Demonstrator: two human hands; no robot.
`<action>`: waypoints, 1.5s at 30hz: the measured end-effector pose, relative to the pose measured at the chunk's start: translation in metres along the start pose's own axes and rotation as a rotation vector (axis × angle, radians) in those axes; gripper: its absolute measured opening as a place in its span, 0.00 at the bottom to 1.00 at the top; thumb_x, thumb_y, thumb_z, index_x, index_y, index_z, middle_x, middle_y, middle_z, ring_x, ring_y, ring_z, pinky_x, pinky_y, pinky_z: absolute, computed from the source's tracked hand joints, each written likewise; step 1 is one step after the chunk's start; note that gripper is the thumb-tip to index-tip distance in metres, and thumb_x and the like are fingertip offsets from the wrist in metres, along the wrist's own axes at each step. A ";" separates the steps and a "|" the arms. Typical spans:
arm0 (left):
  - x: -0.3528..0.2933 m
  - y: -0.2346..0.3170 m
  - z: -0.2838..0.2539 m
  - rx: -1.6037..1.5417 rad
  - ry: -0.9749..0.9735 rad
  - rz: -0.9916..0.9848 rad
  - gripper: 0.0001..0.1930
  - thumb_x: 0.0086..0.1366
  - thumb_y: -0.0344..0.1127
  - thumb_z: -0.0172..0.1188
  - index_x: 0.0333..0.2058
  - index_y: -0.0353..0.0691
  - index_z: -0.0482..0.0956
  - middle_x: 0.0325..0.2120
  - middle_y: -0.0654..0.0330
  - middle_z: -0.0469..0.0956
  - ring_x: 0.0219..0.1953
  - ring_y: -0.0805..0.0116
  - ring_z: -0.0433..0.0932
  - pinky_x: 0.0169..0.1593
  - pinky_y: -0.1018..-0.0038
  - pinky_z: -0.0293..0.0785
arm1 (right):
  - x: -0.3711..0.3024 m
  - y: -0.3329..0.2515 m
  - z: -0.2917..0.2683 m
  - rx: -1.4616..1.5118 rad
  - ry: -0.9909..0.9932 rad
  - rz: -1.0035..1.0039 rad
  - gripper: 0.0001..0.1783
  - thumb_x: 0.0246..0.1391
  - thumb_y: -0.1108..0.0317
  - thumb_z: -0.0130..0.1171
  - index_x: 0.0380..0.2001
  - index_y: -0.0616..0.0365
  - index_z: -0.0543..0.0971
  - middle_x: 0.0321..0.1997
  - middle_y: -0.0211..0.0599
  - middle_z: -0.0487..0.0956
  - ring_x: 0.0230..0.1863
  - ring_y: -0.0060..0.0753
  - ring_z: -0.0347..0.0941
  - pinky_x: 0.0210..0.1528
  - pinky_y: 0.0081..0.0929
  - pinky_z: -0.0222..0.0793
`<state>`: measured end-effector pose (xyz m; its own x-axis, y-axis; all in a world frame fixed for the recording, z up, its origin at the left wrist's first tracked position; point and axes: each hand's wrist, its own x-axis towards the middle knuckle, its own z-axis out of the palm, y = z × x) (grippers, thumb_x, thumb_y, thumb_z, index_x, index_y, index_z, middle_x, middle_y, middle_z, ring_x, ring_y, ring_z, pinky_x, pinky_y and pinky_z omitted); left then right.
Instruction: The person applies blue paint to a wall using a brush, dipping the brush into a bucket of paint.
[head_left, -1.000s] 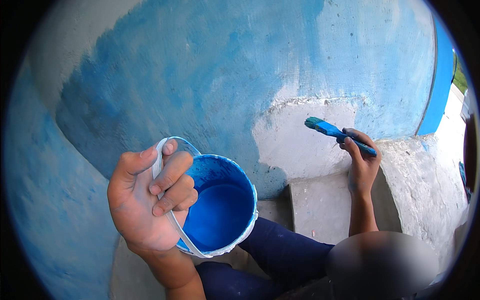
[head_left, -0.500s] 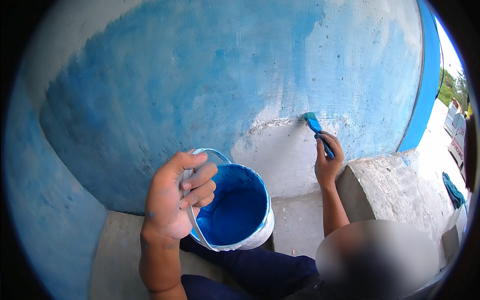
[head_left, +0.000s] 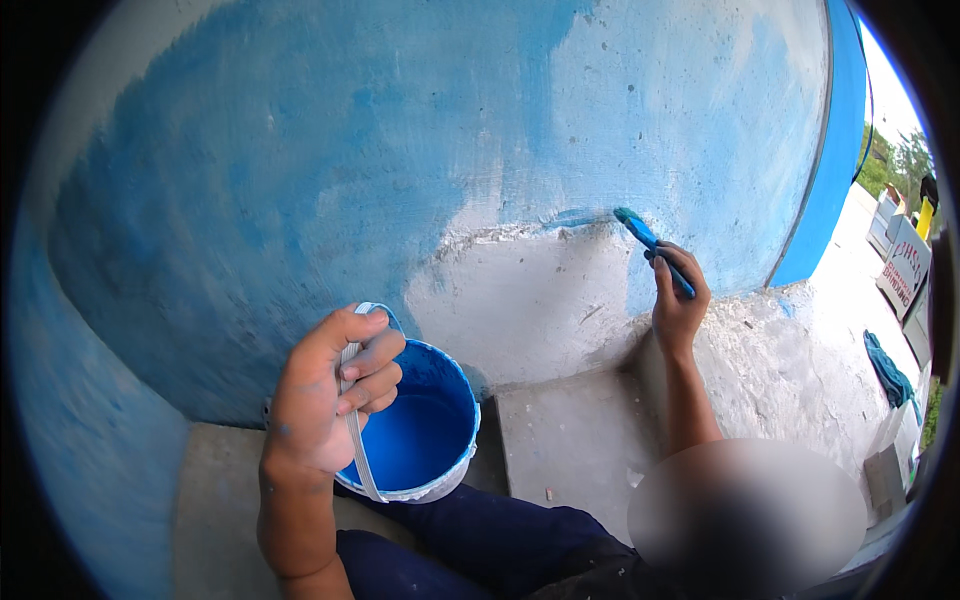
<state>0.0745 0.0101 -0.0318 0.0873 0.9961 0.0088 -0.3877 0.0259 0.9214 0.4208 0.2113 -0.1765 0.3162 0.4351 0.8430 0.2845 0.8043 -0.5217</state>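
Observation:
My left hand (head_left: pixel 335 385) is closed around the white handle (head_left: pixel 356 440) of a paint bucket (head_left: pixel 425 425), which hangs above my legs. Blue paint covers the bucket's inner wall and lies in its bottom; its outside is white with blue smears. In my right hand (head_left: pixel 683 300) is a blue paintbrush (head_left: pixel 652 245), held by its handle between thumb and fingers. The brush's bristles touch the wall (head_left: pixel 330 190) at the upper edge of a pale, unpainted-looking patch (head_left: pixel 520 300). A fresh blue streak (head_left: pixel 580 217) runs left from the bristles.
Below the pale patch is a concrete step (head_left: pixel 570 440), with a rough whitish ledge (head_left: pixel 780 370) to its right. A teal cloth (head_left: pixel 888 368) lies on the ledge's far side. White boxes (head_left: pixel 905 265) stand at the far right. A brighter blue strip (head_left: pixel 815 200) edges the wall.
The brush has moved right along the patch's upper edge, leaving a blue streak. My view has shifted right; the left hand still carries the bucket.

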 end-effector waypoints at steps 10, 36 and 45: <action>0.039 -0.026 0.074 -0.059 0.088 0.047 0.16 0.69 0.40 0.55 0.23 0.50 0.61 0.14 0.73 0.57 0.13 0.85 0.49 0.22 0.80 0.46 | 0.028 -0.007 -0.016 -0.147 -0.303 -0.203 0.14 0.54 0.80 0.65 0.44 0.64 0.81 0.48 0.45 0.83 0.47 0.45 0.82 0.50 0.32 0.76; 0.048 0.018 0.030 -0.035 -0.134 -0.001 0.13 0.70 0.43 0.54 0.37 0.39 0.67 0.17 0.71 0.59 0.13 0.84 0.52 0.21 0.83 0.49 | -0.015 -0.007 0.040 -0.125 0.135 -0.095 0.12 0.61 0.82 0.58 0.48 0.68 0.81 0.47 0.48 0.82 0.47 0.37 0.81 0.49 0.28 0.77; 0.055 0.034 -0.022 -0.322 -0.052 0.263 0.17 0.67 0.43 0.60 0.37 0.41 0.62 0.18 0.70 0.56 0.13 0.82 0.50 0.22 0.82 0.47 | -0.025 -0.034 0.079 0.028 -0.008 -0.029 0.12 0.62 0.81 0.59 0.49 0.68 0.80 0.47 0.46 0.82 0.46 0.34 0.82 0.49 0.27 0.77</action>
<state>0.0456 0.0671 -0.0091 -0.0102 0.9669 0.2548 -0.6693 -0.1959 0.7167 0.3318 0.2050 -0.1698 0.3014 0.4144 0.8588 0.2681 0.8275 -0.4934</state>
